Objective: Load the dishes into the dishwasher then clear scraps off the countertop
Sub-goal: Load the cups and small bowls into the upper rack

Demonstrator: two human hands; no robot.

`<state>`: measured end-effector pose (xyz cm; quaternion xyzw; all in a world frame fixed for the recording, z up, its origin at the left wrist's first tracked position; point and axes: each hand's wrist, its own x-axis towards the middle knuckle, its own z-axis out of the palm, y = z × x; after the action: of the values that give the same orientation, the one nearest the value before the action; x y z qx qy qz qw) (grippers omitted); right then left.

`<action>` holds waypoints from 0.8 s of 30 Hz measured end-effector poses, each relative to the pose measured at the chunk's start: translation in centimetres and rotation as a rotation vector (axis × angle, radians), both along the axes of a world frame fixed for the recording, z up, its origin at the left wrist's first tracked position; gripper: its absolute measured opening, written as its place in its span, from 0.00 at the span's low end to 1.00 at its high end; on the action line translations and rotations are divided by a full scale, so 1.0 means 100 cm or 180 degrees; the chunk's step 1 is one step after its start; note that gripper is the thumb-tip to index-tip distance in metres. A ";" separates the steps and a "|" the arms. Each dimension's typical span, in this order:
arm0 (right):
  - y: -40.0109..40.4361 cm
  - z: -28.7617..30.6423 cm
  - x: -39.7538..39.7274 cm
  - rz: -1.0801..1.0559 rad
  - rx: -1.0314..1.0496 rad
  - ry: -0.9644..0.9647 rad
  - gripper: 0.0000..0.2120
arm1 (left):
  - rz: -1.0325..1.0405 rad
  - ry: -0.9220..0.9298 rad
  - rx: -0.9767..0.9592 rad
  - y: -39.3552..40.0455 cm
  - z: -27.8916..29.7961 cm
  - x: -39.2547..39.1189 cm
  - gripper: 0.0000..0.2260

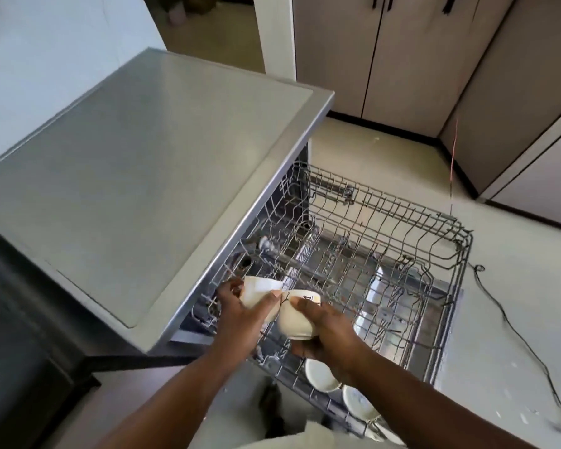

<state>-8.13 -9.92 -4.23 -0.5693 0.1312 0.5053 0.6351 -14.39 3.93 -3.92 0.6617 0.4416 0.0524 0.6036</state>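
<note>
Left hand [240, 314] grasps one cup [256, 291], right hand [326, 332] another cup [297, 319], above the rack [402, 254].

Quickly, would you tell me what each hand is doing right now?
Left hand: grips a white cup.
Right hand: grips a cream bowl.

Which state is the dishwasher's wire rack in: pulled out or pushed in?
Pulled out: the wire rack extends past the countertop edge, over the floor.

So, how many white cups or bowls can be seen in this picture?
4: one in the left hand, one in the right hand, and two in the rack near its front edge. The arms may hide others.
</note>
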 end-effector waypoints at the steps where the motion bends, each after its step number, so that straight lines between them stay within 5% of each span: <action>1: 0.007 -0.010 0.001 0.0097 -0.0088 0.0190 0.18 | 0.0057 0.0258 -0.0198 0.008 -0.013 -0.001 0.24; 4: 0.025 -0.044 0.006 0.0565 -0.0542 0.0501 0.18 | -0.0102 0.0960 -0.0243 0.031 -0.051 -0.005 0.30; 12: 0.055 -0.110 0.019 0.1658 -0.1334 0.0799 0.30 | -0.1838 0.2203 0.1519 0.049 -0.097 0.002 0.33; 16: 0.069 -0.109 0.032 0.2548 -0.1778 0.0975 0.29 | -0.2134 0.2589 0.1659 0.056 -0.111 0.016 0.34; 24: 0.073 -0.149 0.037 0.2582 -0.1965 0.1133 0.23 | -0.2463 0.2937 0.1637 0.061 -0.143 0.023 0.38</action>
<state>-4.46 -2.66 -19.13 -0.6400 0.1487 0.7366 0.1602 -12.09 9.99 -18.20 0.8506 0.3587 -0.3539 0.1499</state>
